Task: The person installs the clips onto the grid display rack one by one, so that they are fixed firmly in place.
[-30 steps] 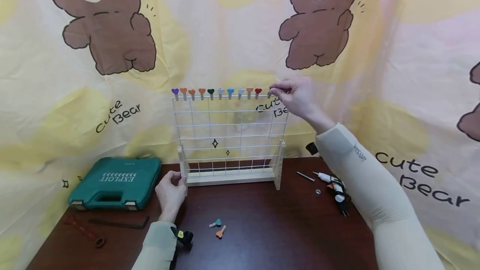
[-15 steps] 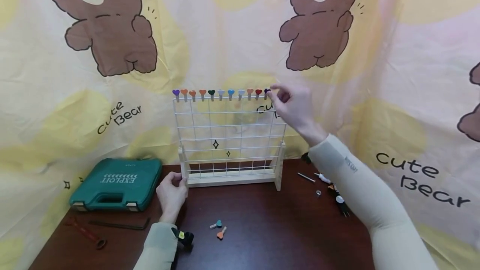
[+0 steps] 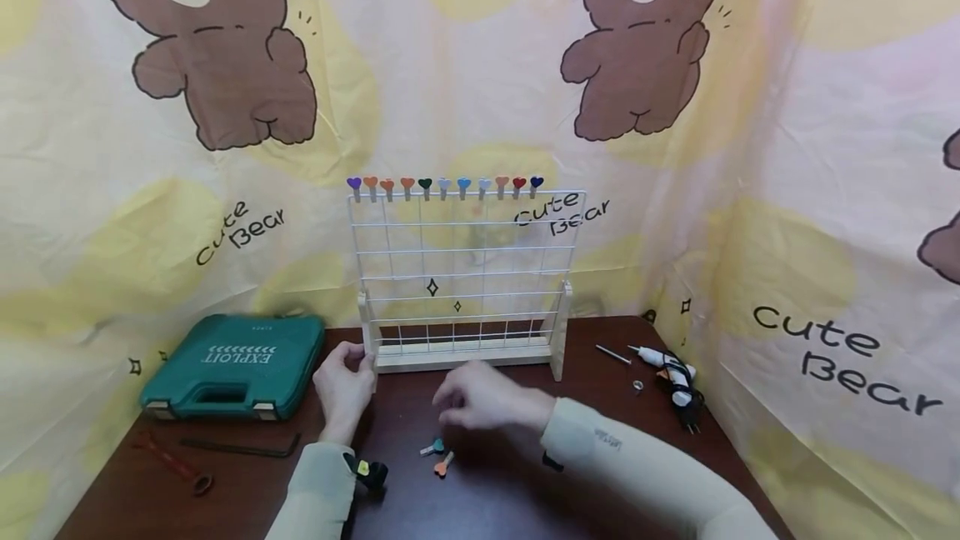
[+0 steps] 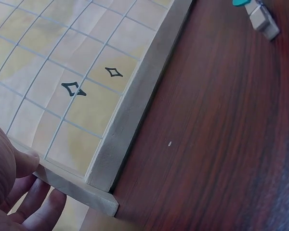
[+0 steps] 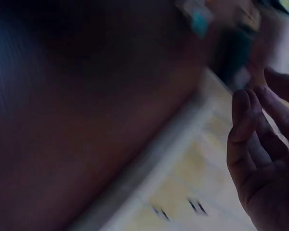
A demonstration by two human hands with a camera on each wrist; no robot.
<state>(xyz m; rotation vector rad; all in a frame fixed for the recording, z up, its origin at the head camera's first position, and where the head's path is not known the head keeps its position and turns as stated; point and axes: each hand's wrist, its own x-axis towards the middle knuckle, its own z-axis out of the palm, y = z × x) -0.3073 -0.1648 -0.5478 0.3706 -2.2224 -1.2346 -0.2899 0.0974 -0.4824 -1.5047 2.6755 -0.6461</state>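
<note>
A white wire grid rack [image 3: 467, 250] on a wooden stand [image 3: 465, 358] carries a row of heart-topped clothespins along its top wire, a dark blue one [image 3: 536, 183] at the right end. My left hand [image 3: 345, 380] grips the stand's left foot [image 4: 82, 190] between thumb and fingers. Above the table in front of the stand is my right hand [image 3: 480, 397], its fingers loosely bent with nothing between them. Just below it lie a teal-heart clothespin [image 3: 432, 447] and an orange-heart clothespin [image 3: 444, 465]. The right wrist view is dark and blurred.
A green tool case [image 3: 234, 367] sits at the left, with a hex key [image 3: 240, 445] and a red wrench [image 3: 174, 463] before it. To the right lie a metal rod [image 3: 612, 354], a small ring [image 3: 637, 386] and a corded white tool [image 3: 667, 365].
My right hand has let go of the dark blue clothespin on the top wire and come down toward the two loose clothespins. The left hand stays on the stand.
</note>
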